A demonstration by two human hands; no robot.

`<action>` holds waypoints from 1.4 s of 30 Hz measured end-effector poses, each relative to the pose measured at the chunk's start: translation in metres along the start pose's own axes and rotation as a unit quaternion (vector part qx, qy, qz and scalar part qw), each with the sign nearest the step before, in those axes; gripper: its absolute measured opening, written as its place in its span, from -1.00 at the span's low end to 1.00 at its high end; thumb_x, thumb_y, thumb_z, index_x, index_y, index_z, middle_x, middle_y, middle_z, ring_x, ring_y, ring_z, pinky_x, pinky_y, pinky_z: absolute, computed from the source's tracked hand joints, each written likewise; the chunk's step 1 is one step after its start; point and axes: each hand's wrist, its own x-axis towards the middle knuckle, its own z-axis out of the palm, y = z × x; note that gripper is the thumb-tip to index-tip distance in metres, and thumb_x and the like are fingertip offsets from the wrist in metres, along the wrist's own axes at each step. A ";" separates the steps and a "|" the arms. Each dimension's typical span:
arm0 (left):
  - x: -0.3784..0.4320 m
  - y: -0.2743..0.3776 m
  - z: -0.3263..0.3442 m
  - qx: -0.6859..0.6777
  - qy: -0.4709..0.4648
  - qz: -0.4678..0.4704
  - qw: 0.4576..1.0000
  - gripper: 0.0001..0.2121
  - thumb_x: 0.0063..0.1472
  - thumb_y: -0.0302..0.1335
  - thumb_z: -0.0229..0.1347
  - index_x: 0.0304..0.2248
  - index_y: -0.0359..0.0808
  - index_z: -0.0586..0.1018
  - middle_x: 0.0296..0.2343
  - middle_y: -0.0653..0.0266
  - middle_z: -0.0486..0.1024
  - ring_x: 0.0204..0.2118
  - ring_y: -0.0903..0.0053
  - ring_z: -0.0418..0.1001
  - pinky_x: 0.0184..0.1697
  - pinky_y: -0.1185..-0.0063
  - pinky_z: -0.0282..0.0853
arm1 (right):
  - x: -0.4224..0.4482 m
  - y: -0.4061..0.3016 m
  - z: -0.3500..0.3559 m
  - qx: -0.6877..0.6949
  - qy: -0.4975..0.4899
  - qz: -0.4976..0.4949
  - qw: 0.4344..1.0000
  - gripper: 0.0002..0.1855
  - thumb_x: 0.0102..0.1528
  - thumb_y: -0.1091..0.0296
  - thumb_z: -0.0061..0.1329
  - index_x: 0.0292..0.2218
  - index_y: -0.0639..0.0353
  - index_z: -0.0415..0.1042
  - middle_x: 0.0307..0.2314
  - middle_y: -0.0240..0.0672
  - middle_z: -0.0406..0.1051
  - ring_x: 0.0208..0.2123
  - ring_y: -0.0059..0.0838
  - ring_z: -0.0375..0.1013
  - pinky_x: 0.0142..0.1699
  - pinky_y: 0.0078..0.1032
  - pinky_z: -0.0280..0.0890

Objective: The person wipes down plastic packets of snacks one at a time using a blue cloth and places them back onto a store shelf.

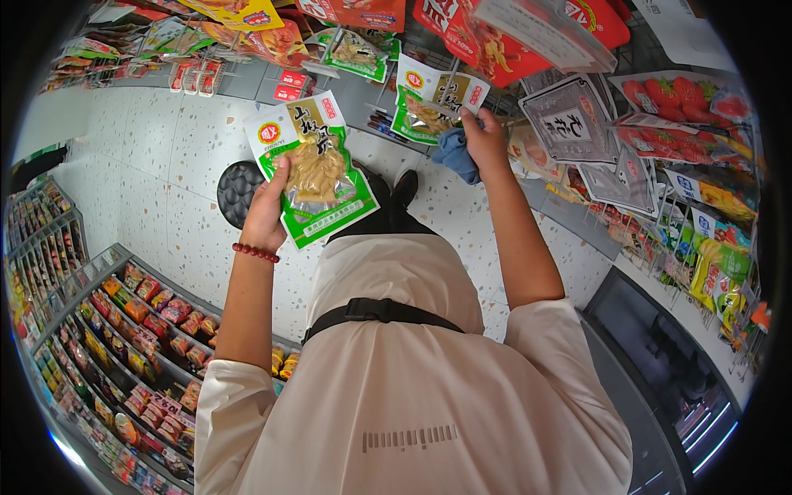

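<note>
My left hand (267, 204) holds a green and white snack packet (318, 185) by its left edge, with the thumb on its front; food shows through its clear window. At the rack, my right hand (486, 142) has a blue cloth (456, 156) bunched beneath its fingers. The thumb and forefinger of that hand are at the right edge of a similar packet (427, 105) hanging on a metal hook. Whether they pinch the packet or the hook's end cannot be told. Another green packet (359, 55) hangs farther left.
Red packets (482, 43) and a clear tag holder (544, 31) hang above my right hand. Silver packets (569, 120) and strawberry-printed packets (687, 102) hang to the right. A round black stool (238, 193) stands on the floor at left. Shelves of packaged food (142, 334) fill the lower left.
</note>
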 end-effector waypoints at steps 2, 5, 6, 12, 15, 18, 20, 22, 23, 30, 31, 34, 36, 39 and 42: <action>0.000 -0.002 -0.001 -0.009 -0.003 -0.002 1.000 -0.60 0.33 -0.17 0.00 0.01 -0.28 0.45 -0.03 0.25 0.46 -0.02 0.50 0.44 0.07 0.50 0.34 | -0.005 -0.005 0.003 0.007 0.009 -0.017 1.000 -0.63 0.16 0.09 -0.02 -0.17 0.23 0.50 -0.33 -0.14 0.54 -0.26 -0.32 0.51 -0.12 -0.45 0.32; -0.003 -0.005 -0.001 -0.007 0.014 0.003 1.000 -0.59 0.32 -0.16 0.01 0.01 -0.28 0.45 -0.03 0.26 0.46 -0.02 0.50 0.44 0.07 0.50 0.33 | -0.010 -0.012 0.002 -0.013 -0.005 0.008 1.000 -0.63 0.16 0.09 -0.02 -0.17 0.24 0.49 -0.32 -0.13 0.54 -0.26 -0.32 0.51 -0.12 -0.44 0.32; -0.004 -0.005 -0.001 -0.003 0.022 0.005 1.000 -0.59 0.32 -0.16 0.01 0.01 -0.28 0.45 -0.03 0.26 0.46 -0.02 0.50 0.44 0.07 0.50 0.33 | -0.010 -0.010 0.002 -0.016 -0.004 0.011 1.000 -0.63 0.16 0.09 -0.02 -0.17 0.24 0.49 -0.32 -0.13 0.54 -0.26 -0.32 0.50 -0.12 -0.44 0.31; -0.004 -0.011 -0.008 -0.004 0.015 -0.020 1.000 -0.58 0.34 -0.15 -0.03 0.05 -0.24 0.42 0.00 0.30 0.43 0.02 0.51 0.40 0.10 0.50 0.31 | -0.016 0.003 0.000 0.008 0.001 0.029 1.000 -0.62 0.17 0.10 -0.01 -0.15 0.25 0.48 -0.32 -0.18 0.54 -0.27 -0.36 0.50 -0.13 -0.45 0.31; -0.006 -0.012 -0.006 -0.011 0.002 -0.014 1.000 -0.58 0.34 -0.15 -0.03 0.06 -0.24 0.42 0.00 0.31 0.43 0.03 0.52 0.40 0.10 0.51 0.30 | -0.019 0.003 -0.001 0.023 -0.004 0.032 0.999 -0.62 0.17 0.11 -0.01 -0.15 0.25 0.48 -0.32 -0.20 0.54 -0.27 -0.40 0.49 -0.13 -0.47 0.31; -0.006 -0.014 -0.006 -0.011 -0.007 -0.011 1.000 -0.57 0.34 -0.15 -0.04 0.06 -0.24 0.42 0.00 0.31 0.43 0.03 0.53 0.39 0.11 0.51 0.29 | -0.020 0.002 -0.001 0.032 -0.010 0.023 0.999 -0.63 0.17 0.12 -0.01 -0.16 0.26 0.49 -0.32 -0.21 0.55 -0.27 -0.42 0.49 -0.12 -0.48 0.31; -0.007 -0.015 -0.006 -0.011 -0.006 -0.015 1.000 -0.57 0.34 -0.15 -0.04 0.07 -0.24 0.41 0.01 0.31 0.43 0.04 0.53 0.39 0.11 0.51 0.28 | -0.022 -0.006 -0.001 0.021 -0.011 0.006 1.000 -0.63 0.17 0.12 -0.01 -0.17 0.26 0.49 -0.32 -0.20 0.55 -0.27 -0.41 0.50 -0.12 -0.49 0.31; -0.007 -0.015 -0.003 -0.012 -0.007 -0.014 1.000 -0.57 0.34 -0.15 -0.03 0.05 -0.26 0.42 0.00 0.29 0.43 0.03 0.52 0.40 0.10 0.51 0.29 | -0.021 -0.012 0.001 0.030 -0.009 0.006 1.000 -0.64 0.17 0.12 -0.01 -0.18 0.26 0.50 -0.32 -0.19 0.55 -0.28 -0.40 0.50 -0.12 -0.48 0.31; -0.009 -0.014 0.000 -0.015 -0.008 -0.011 1.000 -0.58 0.33 -0.16 -0.01 0.03 -0.27 0.43 -0.01 0.27 0.44 0.02 0.51 0.41 0.09 0.51 0.30 | -0.020 -0.014 0.002 0.034 -0.009 0.006 0.999 -0.64 0.17 0.12 -0.01 -0.18 0.26 0.50 -0.33 -0.19 0.55 -0.28 -0.40 0.50 -0.12 -0.48 0.31; -0.014 -0.015 0.004 -0.013 -0.007 -0.011 1.000 -0.59 0.33 -0.17 0.00 0.02 -0.29 0.44 -0.01 0.24 0.44 0.02 0.49 0.42 0.09 0.50 0.30 | -0.012 -0.014 0.007 0.010 -0.004 0.021 1.000 -0.63 0.15 0.11 0.00 -0.18 0.25 0.50 -0.33 -0.14 0.55 -0.27 -0.31 0.52 -0.12 -0.45 0.32; -0.014 -0.016 0.004 -0.015 -0.011 -0.010 1.000 -0.59 0.33 -0.17 0.00 0.02 -0.29 0.44 -0.01 0.25 0.44 0.01 0.49 0.42 0.09 0.50 0.30 | -0.011 -0.010 0.007 0.007 -0.001 0.017 1.000 -0.63 0.15 0.11 0.00 -0.18 0.24 0.50 -0.33 -0.14 0.55 -0.26 -0.31 0.52 -0.12 -0.45 0.32; -0.014 -0.018 0.003 -0.017 -0.014 -0.011 1.000 -0.58 0.32 -0.16 0.01 0.03 -0.28 0.44 -0.01 0.25 0.44 0.01 0.50 0.42 0.09 0.50 0.30 | -0.013 -0.010 0.008 0.009 0.002 0.013 1.000 -0.64 0.15 0.11 -0.01 -0.19 0.23 0.50 -0.33 -0.12 0.54 -0.26 -0.27 0.52 -0.12 -0.44 0.32; -0.013 -0.022 0.000 -0.013 -0.008 -0.012 1.000 -0.57 0.32 -0.16 0.02 0.03 -0.28 0.43 -0.02 0.26 0.45 0.00 0.50 0.42 0.08 0.51 0.31 | -0.017 -0.014 0.010 0.026 0.000 0.017 1.000 -0.65 0.16 0.11 -0.02 -0.19 0.23 0.49 -0.33 -0.09 0.54 -0.25 -0.24 0.52 -0.12 -0.42 0.32; -0.011 -0.027 -0.005 -0.019 -0.018 -0.021 0.999 -0.57 0.31 -0.16 0.03 0.03 -0.29 0.43 -0.03 0.26 0.45 0.00 0.51 0.42 0.07 0.51 0.31 | -0.016 -0.008 0.010 -0.017 0.010 -0.003 1.000 -0.64 0.17 0.08 -0.04 -0.19 0.22 0.48 -0.33 -0.07 0.53 -0.24 -0.16 0.51 -0.13 -0.39 0.32; -0.012 -0.028 -0.003 -0.022 -0.025 -0.018 0.999 -0.58 0.30 -0.16 0.05 0.01 -0.29 0.45 -0.04 0.27 0.46 -0.01 0.52 0.43 0.07 0.52 0.32 | -0.016 -0.005 0.010 -0.035 0.031 -0.005 0.999 -0.63 0.18 0.06 -0.07 -0.20 0.21 0.47 -0.33 -0.06 0.52 -0.23 -0.10 0.50 -0.14 -0.35 0.33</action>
